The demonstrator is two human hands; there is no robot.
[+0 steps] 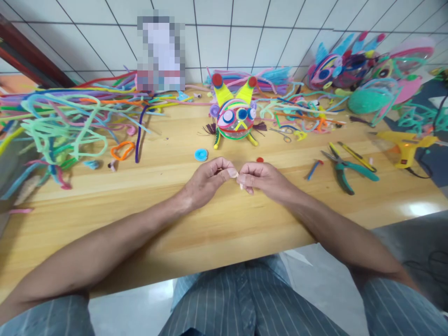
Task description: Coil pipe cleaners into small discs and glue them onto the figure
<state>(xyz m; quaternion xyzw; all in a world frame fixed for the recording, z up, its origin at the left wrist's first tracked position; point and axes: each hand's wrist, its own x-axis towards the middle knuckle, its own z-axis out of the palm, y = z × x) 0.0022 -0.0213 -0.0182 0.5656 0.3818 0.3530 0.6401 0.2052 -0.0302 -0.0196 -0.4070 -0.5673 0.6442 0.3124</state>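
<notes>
My left hand (pixel 212 181) and my right hand (pixel 262 177) meet over the near middle of the wooden table, fingertips almost touching. Both are closed in a pinch on a small cream-coloured piece (pixel 241 186), mostly covered by the fingers; its kind cannot be made out. Just behind them stands a colourful craft animal (pixel 235 122) with yellow ears, red ear tips, round eyes and a clear body ringed with pipe cleaners. A blue coil disc (pixel 201 155) lies beyond my left hand. Beyond my right hand is a small red disc (pixel 260 159).
Tangled pipe cleaners (pixel 63 121) cover the left side of the table (pixel 140 186). To the right lie scissors (pixel 285 135), pliers (pixel 345 168), a yellow cutter knife (pixel 357 156) and a yellow glue gun (pixel 406 148). More craft figures (pixel 325 72) stand at the back right, by the tiled wall.
</notes>
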